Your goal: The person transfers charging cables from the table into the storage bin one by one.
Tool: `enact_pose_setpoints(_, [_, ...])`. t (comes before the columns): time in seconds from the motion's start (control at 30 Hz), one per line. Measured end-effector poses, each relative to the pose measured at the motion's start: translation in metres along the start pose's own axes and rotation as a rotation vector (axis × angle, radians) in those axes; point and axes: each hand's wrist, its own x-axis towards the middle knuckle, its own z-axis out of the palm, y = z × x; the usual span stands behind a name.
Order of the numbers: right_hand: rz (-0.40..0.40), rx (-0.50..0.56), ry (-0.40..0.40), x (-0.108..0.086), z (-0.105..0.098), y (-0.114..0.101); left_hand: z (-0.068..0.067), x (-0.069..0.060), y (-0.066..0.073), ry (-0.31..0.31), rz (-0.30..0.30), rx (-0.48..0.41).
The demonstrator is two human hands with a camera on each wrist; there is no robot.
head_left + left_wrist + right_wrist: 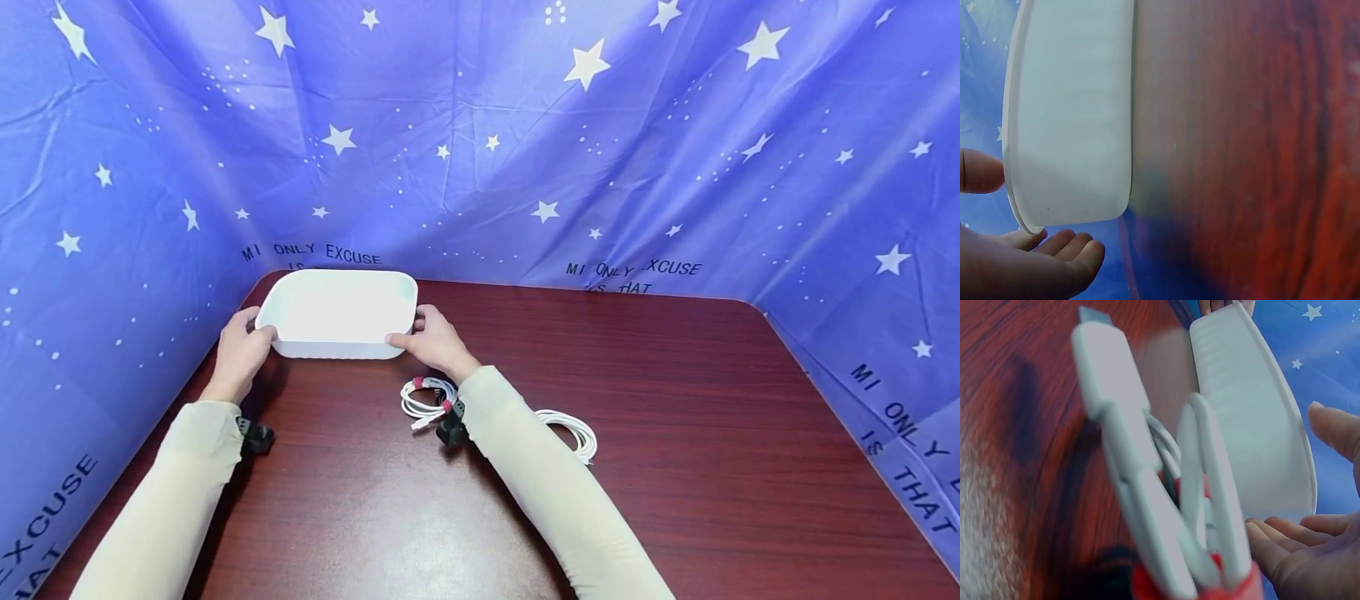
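A white, rounded rectangular plastic tray (pixel 337 349) sits at the far left of the table, its inside washed out by glare. My left hand (pixel 242 354) holds its left end, thumb at the rim and fingers below the lip, as the left wrist view shows. At the opposite end, my right hand (pixel 442 343) holds the near corner, thumb over the rim in the head view. A coiled white cable (pixel 1110 369) with red ties lies by my right wrist and partly covers the tray in the right wrist view.
Another coil of white cable (pixel 589 437) lies partly behind my right forearm. The dark red wood-grain table (pixel 697 400) extends to the right. Blue star-printed curtains (pixel 480 183) hang along its back and sides. Dark wrist cameras (pixel 257 437) stick out from both sleeves.
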Motion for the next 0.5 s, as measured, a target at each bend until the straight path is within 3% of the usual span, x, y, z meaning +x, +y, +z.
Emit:
enact_pose_setpoints(0.27, [0.002, 0.118, -0.005, 0.004, 0.007, -0.002, 0.0, 0.0, -0.003, 0.001, -0.003, -0.024])
enact_pose_setpoints(0.5, [-0.063, 0.242, -0.023, 0.01, 0.013, -0.001, 0.002, 0.001, -0.002, 0.0, -0.01, -0.038])
